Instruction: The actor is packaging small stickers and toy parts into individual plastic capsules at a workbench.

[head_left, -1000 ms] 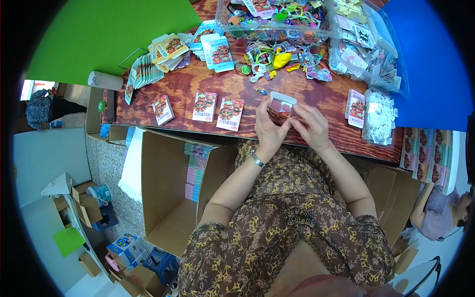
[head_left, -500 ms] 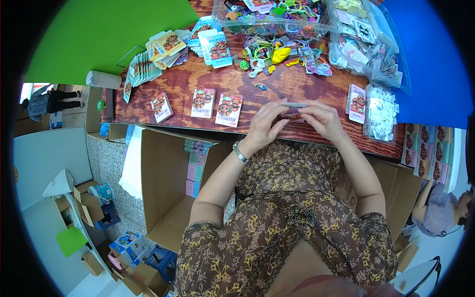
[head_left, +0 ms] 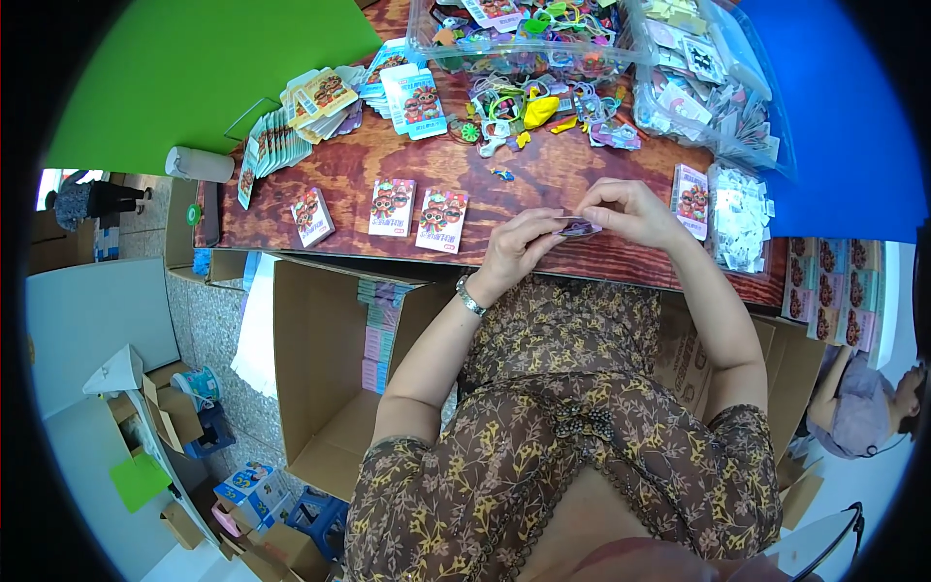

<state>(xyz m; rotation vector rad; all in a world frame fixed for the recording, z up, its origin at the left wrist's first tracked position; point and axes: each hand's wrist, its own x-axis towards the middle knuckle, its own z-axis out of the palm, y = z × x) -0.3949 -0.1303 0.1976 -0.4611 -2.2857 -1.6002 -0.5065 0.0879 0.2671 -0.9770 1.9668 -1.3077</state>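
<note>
Over the front edge of the table, my left hand [head_left: 522, 242] grips a small printed carton [head_left: 581, 228] between thumb and fingers. Its end faces up, and much of it is hidden by the fingers. My right hand [head_left: 621, 210] is closed in a pinch at the carton's far right corner; whether it holds anything more is too small to see. To the left of my hands lie three filled-looking cartons with cartoon figures: one nearest [head_left: 442, 220], one in the middle [head_left: 392, 208] and a tilted one [head_left: 312, 217]. A tiny blue-and-orange trinket [head_left: 501, 175] lies beyond my left hand.
Flat cartons [head_left: 276, 150] lie fanned out at the far left, near a white cylinder [head_left: 199, 164]. Colourful trinkets [head_left: 538, 112] are heaped before a clear bin [head_left: 524, 48]. On the right are more cartons [head_left: 690, 199] and a tub of white packets [head_left: 740, 218]. An open cardboard box [head_left: 325, 359] stands below.
The carton has tipped and dropped slightly between my hands, showing a purplish end. My right hand has lifted its fingers up and shifted a little to the right, while my left keeps its grip.
</note>
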